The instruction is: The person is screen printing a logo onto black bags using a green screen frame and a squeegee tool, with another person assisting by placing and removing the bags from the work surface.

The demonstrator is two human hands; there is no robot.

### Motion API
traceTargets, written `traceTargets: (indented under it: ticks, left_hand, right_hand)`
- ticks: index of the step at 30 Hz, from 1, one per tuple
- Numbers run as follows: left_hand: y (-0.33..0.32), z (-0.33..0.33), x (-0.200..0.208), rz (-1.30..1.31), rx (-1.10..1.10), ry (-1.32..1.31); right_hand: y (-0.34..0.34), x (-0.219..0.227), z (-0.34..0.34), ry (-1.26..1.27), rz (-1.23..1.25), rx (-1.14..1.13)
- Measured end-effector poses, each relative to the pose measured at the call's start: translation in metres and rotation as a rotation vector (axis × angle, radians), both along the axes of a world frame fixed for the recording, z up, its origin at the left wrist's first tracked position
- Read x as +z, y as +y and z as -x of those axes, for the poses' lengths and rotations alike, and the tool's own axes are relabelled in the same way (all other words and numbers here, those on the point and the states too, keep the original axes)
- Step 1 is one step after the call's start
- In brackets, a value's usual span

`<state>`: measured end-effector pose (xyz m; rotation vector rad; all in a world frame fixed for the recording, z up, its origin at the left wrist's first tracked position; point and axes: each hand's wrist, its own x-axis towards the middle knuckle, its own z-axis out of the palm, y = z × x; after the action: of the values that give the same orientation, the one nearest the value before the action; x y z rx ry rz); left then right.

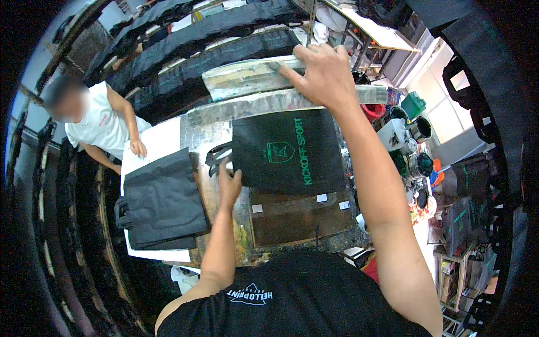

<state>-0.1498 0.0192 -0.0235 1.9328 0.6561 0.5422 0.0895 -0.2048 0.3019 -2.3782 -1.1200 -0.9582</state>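
A black bag (pixel 261 132) with a green crest and green lettering lies flat on the worktable in front of me. My left hand (pixel 229 185) is at its left edge beside the handle (pixel 216 157), thumb and fingers closed on the fabric. Above the bag's far end, a paint-stained screen-printing frame (pixel 236 112) stands tilted up. Its upper bar is gripped by my right hand (pixel 327 76), with the arm stretched along the bag's right side. Below the bag shows a brown board (pixel 292 222) with several small pale patches.
A stack of plain black bags (pixel 165 199) lies on a white board (pixel 160 255) at the left. Beyond it a co-worker (pixel 104 121) in a white shirt rests a hand there. Paint pots (pixel 418 129) crowd the right side. Racks of dark bags (pixel 241 48) line the back.
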Motion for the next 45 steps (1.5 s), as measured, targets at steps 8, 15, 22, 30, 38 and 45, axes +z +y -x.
traceTargets:
  ticks: [8,15,22,30,38,45]
  left_hand:
    - [0.094,0.066,0.141,0.238,0.105,-0.043]
    - [0.251,0.183,0.099,0.028,0.613,0.057]
    - [0.190,0.250,0.025,-0.447,1.202,0.224]
    - [0.034,0.265,-0.028,-0.821,0.601,0.290]
    - [0.049,0.239,-0.016,-0.586,0.342,0.773]
    - [0.063,0.249,-0.047,-0.657,0.364,0.725]
  right_hand:
    - [-0.008,0.001,0.008,0.051,0.051,-0.046]
    - [-0.006,0.000,0.014,0.060,0.045,-0.029]
    - [-0.008,-0.003,0.016,0.010,0.039,-0.001]
    - [-0.002,0.006,0.020,0.102,0.122,-0.046]
    - [-0.002,0.006,0.006,-0.002,0.030,0.017]
    - [-0.002,0.005,0.012,0.033,0.031,0.009]
